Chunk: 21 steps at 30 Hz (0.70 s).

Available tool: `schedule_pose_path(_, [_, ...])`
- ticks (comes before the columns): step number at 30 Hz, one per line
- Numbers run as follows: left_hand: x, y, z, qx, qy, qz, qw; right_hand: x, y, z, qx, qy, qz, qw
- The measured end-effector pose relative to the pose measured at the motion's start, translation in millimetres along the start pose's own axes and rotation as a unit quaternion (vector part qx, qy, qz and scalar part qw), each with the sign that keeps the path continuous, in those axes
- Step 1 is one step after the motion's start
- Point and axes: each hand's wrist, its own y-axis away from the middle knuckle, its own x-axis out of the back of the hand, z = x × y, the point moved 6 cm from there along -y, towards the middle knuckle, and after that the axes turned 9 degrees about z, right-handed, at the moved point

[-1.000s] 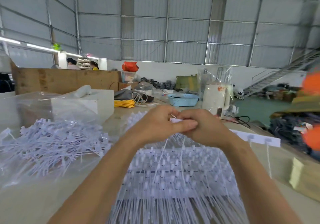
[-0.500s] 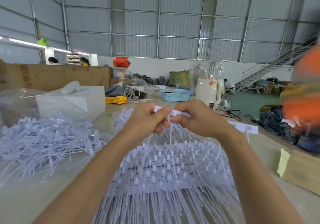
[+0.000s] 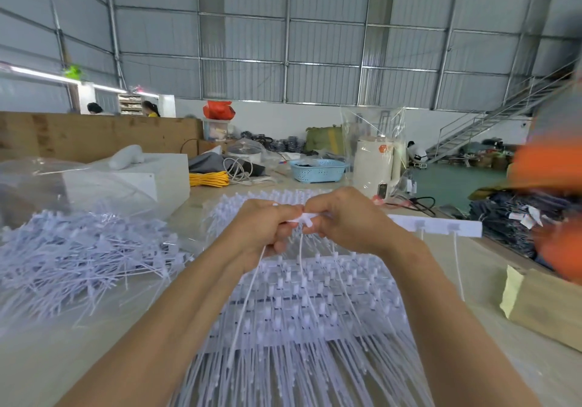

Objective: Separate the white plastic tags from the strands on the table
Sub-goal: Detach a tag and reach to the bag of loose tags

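Compared with a second ago, the left hand (image 3: 263, 228) and right hand (image 3: 341, 217) are pinching the flat white plastic strip of tags (image 3: 434, 226) further along above the bench (image 3: 63, 353), at twelve o'clock from the layered white strands (image 3: 315, 312), suggesting another tag is being twisted free.

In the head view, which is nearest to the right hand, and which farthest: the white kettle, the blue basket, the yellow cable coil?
From the right hand:
1. White kettle, just behind it, slightly right.
2. Blue basket, behind it, slightly left.
3. Yellow cable coil, far to the left, past the left hand.
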Motion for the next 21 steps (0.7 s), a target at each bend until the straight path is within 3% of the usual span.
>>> schedule_pose_path(5, [-9.5,5.3,-0.3,0.085,0.074,-0.128,0.985,10.0,3.4,-3.2,0.006,-0.081,0.020,0.996])
schedule_pose_path(11, [-18.9,9.1,-12.2,0.090,0.172,-0.270,0.943,6.8,5.9,-3.7,-0.016,-0.165,-0.033,0.986])
schedule_pose_path(13, [-26.8,13.9,-13.3,0.079,0.227,-0.354,0.904,8.9,8.5,4.6,-0.025,-0.148,-0.031,0.988])
schedule_pose_path(15, [-28.1,25.6,-0.1,0.059,0.331,-0.464,0.819,21.2,15.1,26.5,-0.059,-0.092,-0.002,0.994])
schedule_pose_path(16, [-22.4,25.2,5.5,0.060,0.366,-0.479,0.795,31.6,20.7,37.7,-0.078,-0.076,0.013,0.994])
schedule_pose_path(17, [-17.3,20.6,4.6,0.070,0.367,-0.472,0.799,42.9,26.1,44.6,-0.091,-0.081,0.026,0.992])
schedule_pose_path(19, [-12.0,0.8,-19.9,0.122,0.256,-0.364,0.887,63.0,31.5,40.8,-0.101,-0.119,0.049,0.986])
schedule_pose_path(21, [-5.3,-15.5,-59.2,0.131,0.031,-0.228,0.964,73.9,28.5,21.0,-0.081,-0.121,0.060,0.988])
